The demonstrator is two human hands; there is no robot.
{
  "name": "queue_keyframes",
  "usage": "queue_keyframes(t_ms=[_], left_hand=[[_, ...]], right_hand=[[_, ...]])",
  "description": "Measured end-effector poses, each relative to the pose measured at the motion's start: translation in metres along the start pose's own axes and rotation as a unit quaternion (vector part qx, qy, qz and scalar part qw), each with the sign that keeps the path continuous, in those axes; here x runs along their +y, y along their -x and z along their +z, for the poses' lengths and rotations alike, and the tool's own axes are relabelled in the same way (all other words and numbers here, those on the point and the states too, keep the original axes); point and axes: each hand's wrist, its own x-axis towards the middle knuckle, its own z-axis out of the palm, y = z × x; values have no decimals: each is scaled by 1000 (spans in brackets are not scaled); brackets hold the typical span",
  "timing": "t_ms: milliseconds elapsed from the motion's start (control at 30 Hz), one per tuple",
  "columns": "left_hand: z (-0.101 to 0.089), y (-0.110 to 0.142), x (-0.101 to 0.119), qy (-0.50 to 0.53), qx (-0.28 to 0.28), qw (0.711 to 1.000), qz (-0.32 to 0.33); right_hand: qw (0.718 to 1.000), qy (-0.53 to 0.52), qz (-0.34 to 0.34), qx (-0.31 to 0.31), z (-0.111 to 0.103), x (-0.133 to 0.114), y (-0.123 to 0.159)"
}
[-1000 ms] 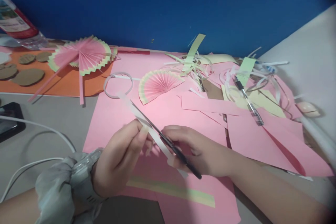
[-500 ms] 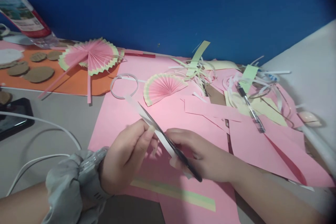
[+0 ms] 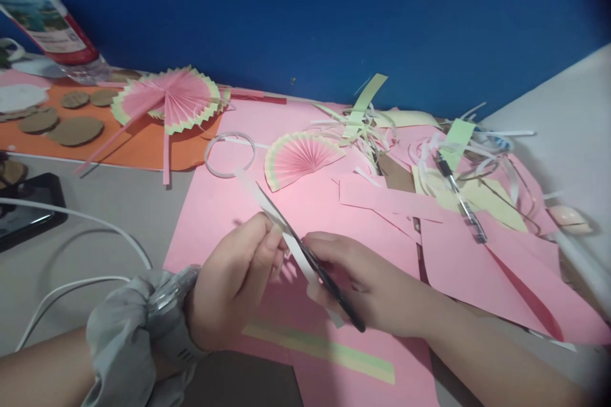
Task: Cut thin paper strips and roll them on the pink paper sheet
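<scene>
My left hand (image 3: pixel 236 273) is closed in a pinch on a narrow white paper strip (image 3: pixel 301 259), which slants from upper left to lower right. In my right hand (image 3: pixel 370 280) is a pair of dark scissors (image 3: pixel 334 291), seen almost edge-on. Their blades lie along the strip, pointing up and left past my left fingertips. Whether they are cutting I cannot tell. Below both hands lies a large pink paper sheet (image 3: pixel 200 229). A yellow-and-green paper strip (image 3: pixel 353 359) rests on it near the front, and a pleated pink paper fan (image 3: pixel 300 159) farther back.
A paper ring (image 3: pixel 230 175) and another pleated fan (image 3: pixel 191 102) with long sticks lie to the left. Cardboard discs (image 3: pixel 76 131), a phone (image 3: pixel 33 210) and a tilted bottle (image 3: pixel 52 25) are farther left. Paper scraps (image 3: pixel 367 127) and a pen (image 3: pixel 463 206) lie right. A blue wall (image 3: pixel 296 25) stands behind.
The whole view has shifted slightly. Both hands keep nearly the same pose, with the strip and scissors still held.
</scene>
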Motion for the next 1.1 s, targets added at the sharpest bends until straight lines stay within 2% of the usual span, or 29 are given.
queue_keyframes(t_ms=[200,467,633,833,1100], left_hand=[[0,0,2,11,0,1000,3],[3,-2,1,22,7,1000,-8],[3,-2,0,23,16,999,-15],[3,-2,-1,28,7,999,-12],[3,-3,0,25,26,999,-13]], right_hand=[[1000,-9,5,11,1,0,-1],[999,45,-13,17,2,2,-3],[998,60,-2,4,1,3,-2],[999,31,1,-6,3,2,-1],[997,80,-15,-6,0,3,-2]])
